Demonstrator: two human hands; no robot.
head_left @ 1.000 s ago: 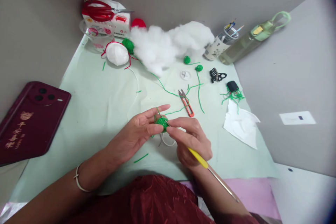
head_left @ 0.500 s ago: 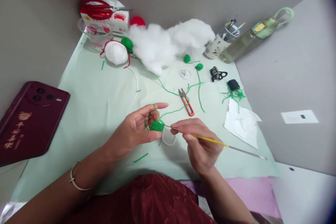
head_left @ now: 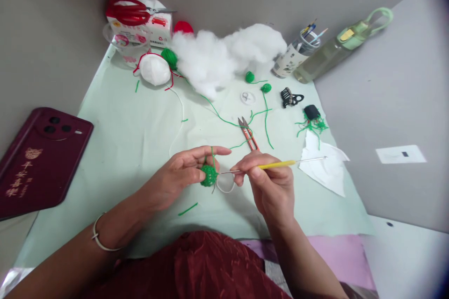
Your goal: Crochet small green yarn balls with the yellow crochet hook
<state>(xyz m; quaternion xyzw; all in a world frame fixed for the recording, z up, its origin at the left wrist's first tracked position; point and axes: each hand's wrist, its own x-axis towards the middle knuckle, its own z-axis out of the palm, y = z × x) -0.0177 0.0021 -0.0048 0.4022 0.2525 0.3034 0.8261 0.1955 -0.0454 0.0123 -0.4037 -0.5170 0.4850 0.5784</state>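
Between the thumb and fingers of my left hand (head_left: pixel 185 170) is a small green crochet piece (head_left: pixel 209 176), and green yarn passes over its stretched index finger. My right hand (head_left: pixel 270 182) is closed around the yellow grip of a crochet hook (head_left: pixel 277 165). The hook's thin metal end reaches left to the piece's right edge; whether it sits inside a stitch is too small to tell. A loop of white yarn (head_left: pixel 226 190) hangs just below the piece. Orange-handled thread snips (head_left: pixel 246 130) lie behind my right hand, which partly hides their handles.
White stuffing (head_left: pixel 210 60) is heaped at the back beside a green yarn ball (head_left: pixel 169 59) and a white yarn ball (head_left: pixel 155 69). A pen cup (head_left: pixel 293 58) and a green bottle (head_left: pixel 329 51) stand back right. A hair clip (head_left: pixel 291 97) lies right; a maroon phone (head_left: pixel 45 159) lies left.
The crochet piece has tilted to show more of its face, and my left index finger is a little lower. The hook's back end has swung upward with my right hand.
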